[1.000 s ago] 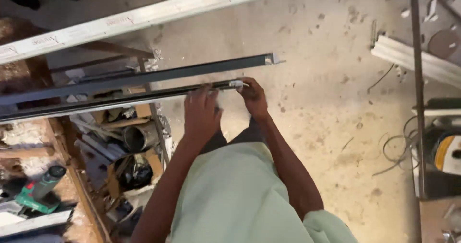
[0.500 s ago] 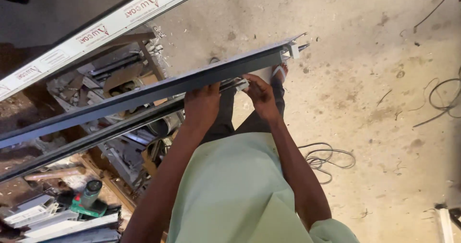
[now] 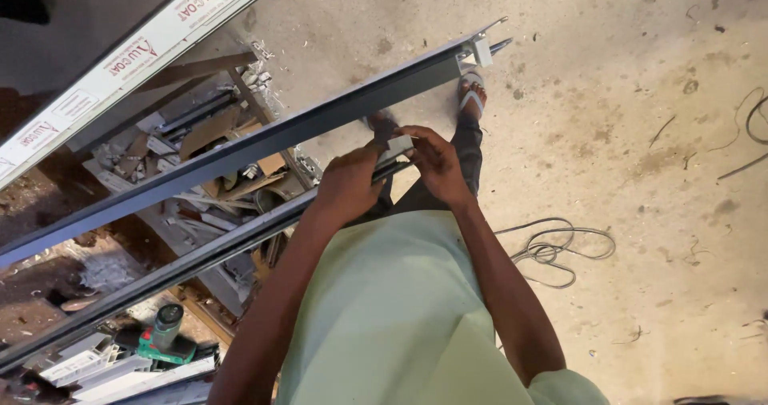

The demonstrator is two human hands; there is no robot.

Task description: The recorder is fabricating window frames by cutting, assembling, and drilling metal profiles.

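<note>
Hands meet at the near end of a long dark grey metal profile (image 3: 200,257) running down-left; left hand (image 3: 350,183) wraps around the bar; right hand (image 3: 436,163) pinches a small pale grey end piece (image 3: 398,147) against its tip; just beyond lies a wider dark grey metal channel (image 3: 264,137), parallel; a green cordless drill (image 3: 164,337) sits lower left; grey cable (image 3: 556,249) coils on the concrete floor (image 3: 624,93); farther off, a white-wrapped profile (image 3: 136,53).

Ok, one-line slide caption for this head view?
Both hands, left hand and right hand, grip the end of a dark metal profile above a concrete floor.
</note>
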